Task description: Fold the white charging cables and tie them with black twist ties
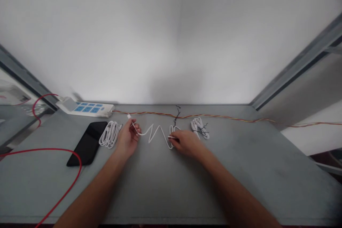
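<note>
A white cable (156, 132) zigzags across the grey table (165, 185) between my two hands. My left hand (127, 139) is closed on the cable just below its small white plug (129, 116), which sticks up past my fingers. My right hand (186, 142) pinches the cable's other end low on the table. A coiled white cable (109, 134) lies just left of my left hand, and another bundled white cable (199, 127) with a black twist tie rests just right of my right hand.
A black phone (88, 142) lies at the left. A white power strip with blue sockets (86, 108) sits at the back left. A red wire (64, 171) loops over the left side. A twisted orange-yellow wire (227, 117) runs along the back wall.
</note>
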{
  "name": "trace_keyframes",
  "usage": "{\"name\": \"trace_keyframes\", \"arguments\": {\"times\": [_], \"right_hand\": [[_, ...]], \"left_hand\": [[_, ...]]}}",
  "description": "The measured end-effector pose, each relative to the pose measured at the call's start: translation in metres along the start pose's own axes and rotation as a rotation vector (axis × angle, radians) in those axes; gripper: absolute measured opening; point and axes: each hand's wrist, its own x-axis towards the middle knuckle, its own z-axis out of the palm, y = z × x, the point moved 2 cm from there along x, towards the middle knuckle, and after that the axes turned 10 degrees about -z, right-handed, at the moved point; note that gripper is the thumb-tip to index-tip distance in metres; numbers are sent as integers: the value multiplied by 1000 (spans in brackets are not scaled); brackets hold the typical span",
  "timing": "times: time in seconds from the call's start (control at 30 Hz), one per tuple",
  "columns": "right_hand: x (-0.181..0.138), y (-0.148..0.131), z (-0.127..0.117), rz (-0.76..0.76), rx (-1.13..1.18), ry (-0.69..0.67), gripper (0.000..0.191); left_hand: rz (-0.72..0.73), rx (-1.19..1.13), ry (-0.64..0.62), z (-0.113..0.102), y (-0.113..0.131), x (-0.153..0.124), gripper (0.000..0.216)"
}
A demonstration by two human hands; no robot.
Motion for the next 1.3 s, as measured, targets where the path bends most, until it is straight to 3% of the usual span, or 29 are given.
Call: {"name": "trace_keyframes", "arguments": {"times": [0.13, 0.27, 0.4, 0.53, 0.73, 0.9, 1.1, 1.3], "right_hand": [[1, 9, -7, 26, 74, 56, 23], [3, 21, -9, 52, 305, 270, 30], [3, 34, -6, 105, 447, 403, 31], [3, 37, -5, 121, 457, 409, 31], [3, 30, -9, 72, 408, 434, 31], [3, 29, -9, 44, 533, 380, 30], [1, 25, -11, 6, 573, 307, 24], [-2, 26, -11, -19, 571, 318, 20]], "left_hand": [[278, 258, 71, -7, 9, 3, 27], [419, 610, 95, -10, 13, 6, 37], [559, 869, 137, -16, 20, 12, 33], [537, 958, 125, -22, 20, 19, 25], [503, 1120, -53, -15, 0, 17, 23], [521, 1102, -142, -8, -11, 9, 26], [604, 1106, -82, -5, -5, 3, 26], [504, 1034, -126, -5, 1, 0, 27]]}}
